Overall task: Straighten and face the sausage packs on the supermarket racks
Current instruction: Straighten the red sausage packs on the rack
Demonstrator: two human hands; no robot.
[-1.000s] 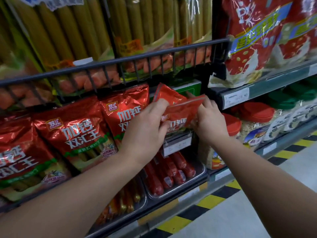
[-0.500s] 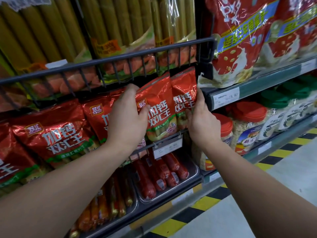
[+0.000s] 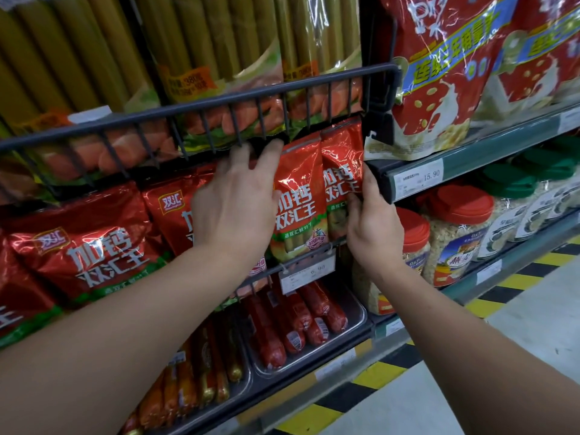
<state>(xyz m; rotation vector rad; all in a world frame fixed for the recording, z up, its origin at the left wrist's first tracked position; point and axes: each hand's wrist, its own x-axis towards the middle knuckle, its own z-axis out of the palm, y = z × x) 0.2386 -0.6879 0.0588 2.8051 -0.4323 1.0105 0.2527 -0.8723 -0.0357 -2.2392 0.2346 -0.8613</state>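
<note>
rack rim point(image 3: 201, 103) overhead; right hand point(image 3: 373, 237) pinches end pack point(image 3: 340, 158) beside shelf edge point(image 3: 380, 180).

Red foil sausage packs on the middle wire rack point(image 3: 292, 262)
The upright pack point(image 3: 298, 196) and the creased end pack point(image 3: 343, 171) stand side by side at the rack's right end, fronts outward, white lettering above a green band; the tilted pack point(image 3: 91, 246) and the half-hidden pack point(image 3: 169, 211) lean back further left
</note>
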